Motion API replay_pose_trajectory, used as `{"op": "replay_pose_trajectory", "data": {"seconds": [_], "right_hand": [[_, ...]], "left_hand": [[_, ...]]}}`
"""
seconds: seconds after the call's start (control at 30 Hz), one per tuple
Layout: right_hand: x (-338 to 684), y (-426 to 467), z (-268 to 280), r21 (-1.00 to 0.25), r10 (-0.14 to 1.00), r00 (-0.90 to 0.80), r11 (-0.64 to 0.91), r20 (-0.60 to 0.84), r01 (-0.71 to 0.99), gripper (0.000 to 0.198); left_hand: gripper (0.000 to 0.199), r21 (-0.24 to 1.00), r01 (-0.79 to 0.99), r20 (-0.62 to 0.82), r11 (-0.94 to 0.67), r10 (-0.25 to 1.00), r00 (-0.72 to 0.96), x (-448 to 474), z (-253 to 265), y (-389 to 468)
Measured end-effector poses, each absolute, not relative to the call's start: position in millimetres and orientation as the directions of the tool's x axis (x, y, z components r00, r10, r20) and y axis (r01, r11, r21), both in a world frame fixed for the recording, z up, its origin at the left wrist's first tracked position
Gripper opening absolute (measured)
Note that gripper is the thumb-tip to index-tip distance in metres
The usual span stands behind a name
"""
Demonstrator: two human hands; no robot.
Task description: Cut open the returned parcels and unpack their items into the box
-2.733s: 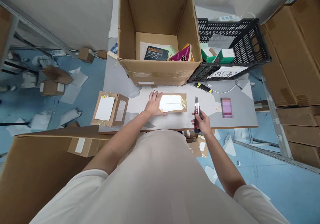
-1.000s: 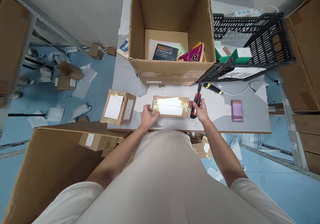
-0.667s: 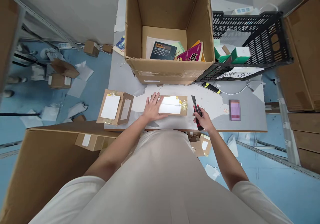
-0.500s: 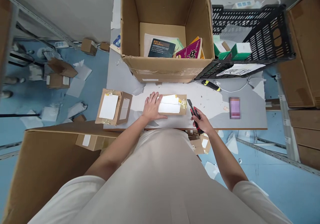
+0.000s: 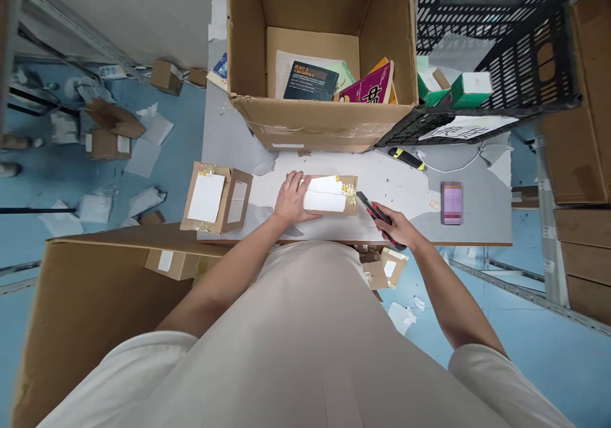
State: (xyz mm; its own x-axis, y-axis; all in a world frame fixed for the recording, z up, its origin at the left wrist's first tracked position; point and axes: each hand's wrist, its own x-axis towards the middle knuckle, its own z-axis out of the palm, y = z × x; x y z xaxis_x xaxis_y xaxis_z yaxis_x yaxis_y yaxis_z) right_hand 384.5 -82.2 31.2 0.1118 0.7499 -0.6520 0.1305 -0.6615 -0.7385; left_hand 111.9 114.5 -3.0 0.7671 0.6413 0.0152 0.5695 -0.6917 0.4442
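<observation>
A small cardboard box (image 5: 329,196) with a white label lies on the table, clear yellowish tape across its right end. My left hand (image 5: 291,200) grips this box at its left end, thumb along the near side and fingers over the far side. My right hand (image 5: 398,229) is closed round a black and red utility knife (image 5: 379,215). The knife's tip points up and left, close to the box's taped right end; whether it touches cannot be made out. To the left stands another taped cardboard box (image 5: 217,199) with white labels.
A large open carton (image 5: 329,123) holding several books stands behind, beside a black plastic crate (image 5: 496,107) with green and white boxes. A yellow and black cutter (image 5: 407,158) and a phone (image 5: 451,203) lie on the table (image 5: 415,186). A big carton (image 5: 95,294) stands at left.
My right hand has shifted slightly right, and the knife has turned to slant more towards the left. My left hand stays on the small box. The view has moved a little.
</observation>
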Motion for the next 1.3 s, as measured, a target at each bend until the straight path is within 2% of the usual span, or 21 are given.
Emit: {"op": "replay_pose_trajectory", "data": {"seconds": [0.17,0.33,0.43,0.7,0.87,0.97,1.13,1.3], "right_hand": [[387,-86,32,-0.701,0.720,0.124,-0.694,-0.683,0.163,0.068],[380,-84,31,-0.744,0.733,0.217,-0.667,-0.645,0.041,0.073],[376,-77,30,-0.775,0.751,0.268,-0.632,-0.604,0.024,0.073],[379,-55,29,-0.780,0.781,0.210,-0.617,-0.588,0.109,0.070],[391,-48,38,-0.704,0.782,0.201,-0.620,-0.590,0.345,0.064],[394,-51,46,-0.666,0.785,0.227,-0.613,-0.577,0.425,0.062],[390,-61,55,-0.646,0.771,0.165,-0.613,-0.615,0.456,0.057],[374,-78,55,-0.656,0.737,0.174,-0.666,-0.653,0.356,0.059]], "left_hand": [[0.115,0.460,0.538,0.039,-0.706,0.622,0.782,111,-7,115],[0.115,0.470,0.562,0.053,-0.681,0.657,0.752,111,-10,113],[0.116,0.473,0.561,0.052,-0.679,0.657,0.752,111,-11,112],[0.117,0.461,0.573,0.037,-0.678,0.660,0.751,112,-9,111],[0.113,0.463,0.583,0.018,-0.668,0.664,0.747,113,-8,111],[0.111,0.450,0.588,0.019,-0.673,0.665,0.747,114,-8,111],[0.111,0.447,0.581,0.029,-0.681,0.660,0.751,114,-7,110],[0.112,0.459,0.583,0.029,-0.671,0.667,0.745,114,-6,110]]}}
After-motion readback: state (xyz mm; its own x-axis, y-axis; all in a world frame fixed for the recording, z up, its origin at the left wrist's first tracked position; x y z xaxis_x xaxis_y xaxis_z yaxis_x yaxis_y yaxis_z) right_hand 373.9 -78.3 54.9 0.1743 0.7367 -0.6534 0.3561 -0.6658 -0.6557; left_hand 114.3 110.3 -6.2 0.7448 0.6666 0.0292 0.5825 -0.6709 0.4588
